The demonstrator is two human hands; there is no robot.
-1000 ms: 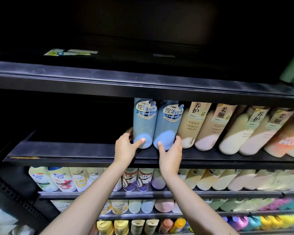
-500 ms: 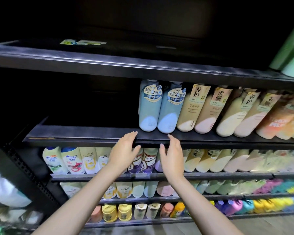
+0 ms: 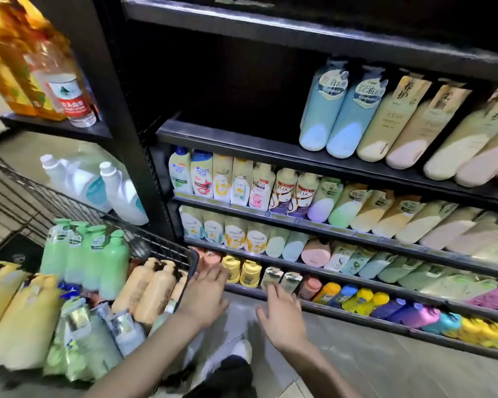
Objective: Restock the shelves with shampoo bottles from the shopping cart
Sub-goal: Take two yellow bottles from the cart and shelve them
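At three o'clock, the black shelving (image 3: 270, 139) holds rows of bottles, two blue shampoo bottles (image 3: 332, 109) standing at its upper tier's left end. At eight o'clock, the wire shopping cart (image 3: 167, 251) carries green bottles (image 3: 87, 257), orange pump bottles (image 3: 147, 288) and yellow ones. At six o'clock, the left hand (image 3: 204, 297) and right hand (image 3: 282, 314) hover empty, fingers spread apart.

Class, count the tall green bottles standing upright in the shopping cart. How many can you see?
4. The green bottles stand in a row at the back of the shopping cart: first, second, third, fourth. More may be hidden behind them.
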